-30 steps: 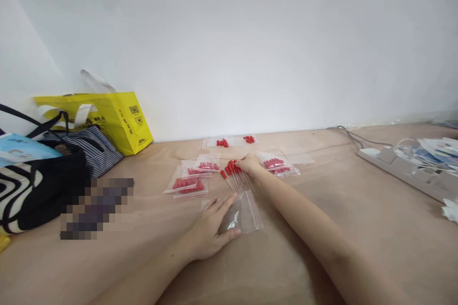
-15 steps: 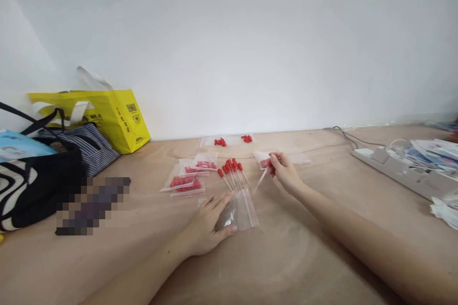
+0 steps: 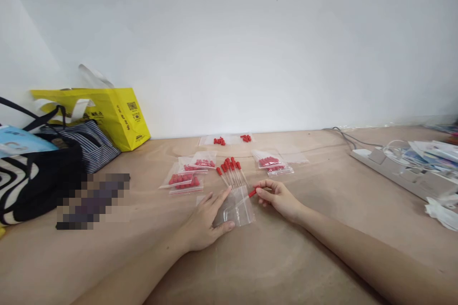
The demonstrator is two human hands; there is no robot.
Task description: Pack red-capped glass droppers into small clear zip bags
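Pinning the clear plastic zip bag under your flat, open left hand, align the red-capped clear dropper pinched in your right hand with its mouth.

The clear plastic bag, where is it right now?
In the head view the clear plastic bag lies flat on the table, under the left hand, nearer than the loose red-capped droppers; the right hand, holding one dropper, is at its right edge.

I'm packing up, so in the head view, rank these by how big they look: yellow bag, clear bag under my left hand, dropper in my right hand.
Yellow bag: largest, though farther away.
Clear bag: middle, nearer the camera.
Dropper: smallest; only its red end shows clearly.
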